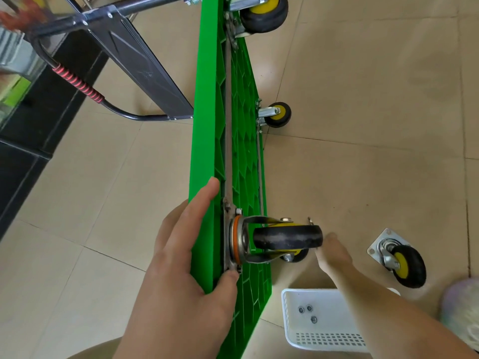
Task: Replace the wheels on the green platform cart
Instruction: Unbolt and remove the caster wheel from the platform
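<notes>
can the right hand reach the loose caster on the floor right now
Probably yes. The loose caster lies on bare tile just right of the right hand, with nothing between them; the white basket sits nearer the camera, clear of the path.

Cart deck (204, 125) is green moulded plastic, matt, ribbed underside; mounted caster (287, 238) has bright plated-metal fork and plate, yellow hub, black rubber tread scuffed dull. Loose caster (398, 259) same build, tread finely textured; basket (324, 338) is white perforated plastic, slight sheen, holding 3 bright metal nuts (308, 311). Floor tiles (363, 73) beige, smooth, low gloss; tube frame (145, 117) black painted metal, glossy.
</notes>
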The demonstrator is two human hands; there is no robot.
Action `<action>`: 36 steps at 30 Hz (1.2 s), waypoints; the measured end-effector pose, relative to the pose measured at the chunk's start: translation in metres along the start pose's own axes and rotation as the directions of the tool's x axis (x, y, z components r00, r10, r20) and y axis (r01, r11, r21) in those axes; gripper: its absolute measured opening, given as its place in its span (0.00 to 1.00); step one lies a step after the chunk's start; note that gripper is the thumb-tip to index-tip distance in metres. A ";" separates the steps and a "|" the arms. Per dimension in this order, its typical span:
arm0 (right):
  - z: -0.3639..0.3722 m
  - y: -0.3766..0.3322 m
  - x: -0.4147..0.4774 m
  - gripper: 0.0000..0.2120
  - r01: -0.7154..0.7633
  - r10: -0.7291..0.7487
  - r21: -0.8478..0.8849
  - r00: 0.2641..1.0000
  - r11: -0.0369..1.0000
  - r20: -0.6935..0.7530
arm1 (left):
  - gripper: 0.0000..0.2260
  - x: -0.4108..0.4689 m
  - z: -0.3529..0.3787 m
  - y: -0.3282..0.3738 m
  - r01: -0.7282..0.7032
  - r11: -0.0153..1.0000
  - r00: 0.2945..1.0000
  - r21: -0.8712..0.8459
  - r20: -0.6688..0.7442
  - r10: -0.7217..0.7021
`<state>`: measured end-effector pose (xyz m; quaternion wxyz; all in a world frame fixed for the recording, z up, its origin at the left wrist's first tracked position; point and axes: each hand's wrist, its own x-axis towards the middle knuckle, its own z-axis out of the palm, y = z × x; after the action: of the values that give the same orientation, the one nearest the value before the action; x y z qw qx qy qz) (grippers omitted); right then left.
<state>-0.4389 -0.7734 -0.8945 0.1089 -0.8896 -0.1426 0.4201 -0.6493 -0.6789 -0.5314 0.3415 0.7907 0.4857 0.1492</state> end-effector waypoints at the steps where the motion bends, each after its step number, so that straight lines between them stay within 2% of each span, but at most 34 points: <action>1: -0.004 0.003 0.001 0.10 0.035 -0.035 -0.004 0.999 0.999 0.029 | 0.51 0.000 -0.001 0.001 -0.010 1.000 1.000 0.008 0.001 0.010; 4: -0.024 0.000 -0.007 0.03 0.150 -0.149 0.065 0.989 0.987 -0.018 | 0.51 0.000 -0.003 0.001 -0.007 1.000 1.000 0.001 0.003 0.007; 9: -0.087 -0.030 -0.042 0.10 0.311 -0.257 0.322 0.946 0.894 -0.198 | 0.51 -0.001 -0.004 0.001 0.013 0.999 1.000 -0.034 0.025 -0.013; 13: -0.142 -0.062 -0.073 0.09 0.356 -0.277 0.468 0.933 0.809 -0.229 | 0.51 0.001 -0.005 0.001 0.031 0.997 0.997 -0.065 0.066 -0.027; 16: -0.176 -0.086 -0.101 0.12 0.433 -0.375 0.484 0.901 0.760 -0.217 | 0.49 0.002 -0.005 0.002 0.037 0.994 0.996 -0.106 0.084 -0.028; 19: -0.201 -0.103 -0.130 0.10 0.520 -0.451 0.457 0.854 0.722 -0.259 | 0.48 0.002 -0.005 0.004 0.047 0.987 0.994 -0.153 0.102 -0.032; 29: -0.224 -0.139 -0.191 0.11 0.610 -0.519 0.654 0.773 0.447 -0.366 | 0.46 0.001 -0.009 0.007 0.081 0.972 0.991 -0.220 0.120 -0.055; 31: -0.223 -0.144 -0.195 0.10 0.633 -0.566 0.635 0.747 0.443 -0.350 | 0.46 0.001 -0.009 0.007 0.087 0.971 0.991 -0.221 0.120 -0.062; 34: -0.221 -0.154 -0.199 0.03 0.646 -0.617 0.592 0.730 0.481 -0.295 | 0.47 0.001 -0.009 0.006 0.075 0.973 0.992 -0.216 0.111 -0.052; 36: -0.221 -0.162 -0.202 0.03 0.637 -0.639 0.598 0.726 0.486 -0.254 | 0.47 0.002 -0.007 0.004 0.064 0.976 0.993 -0.207 0.110 -0.042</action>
<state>-0.4153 -0.7079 -0.5614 0.5574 -0.6755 -0.3069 0.3726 -0.6496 -0.6754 -0.5240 0.4521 0.7437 0.4694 0.1488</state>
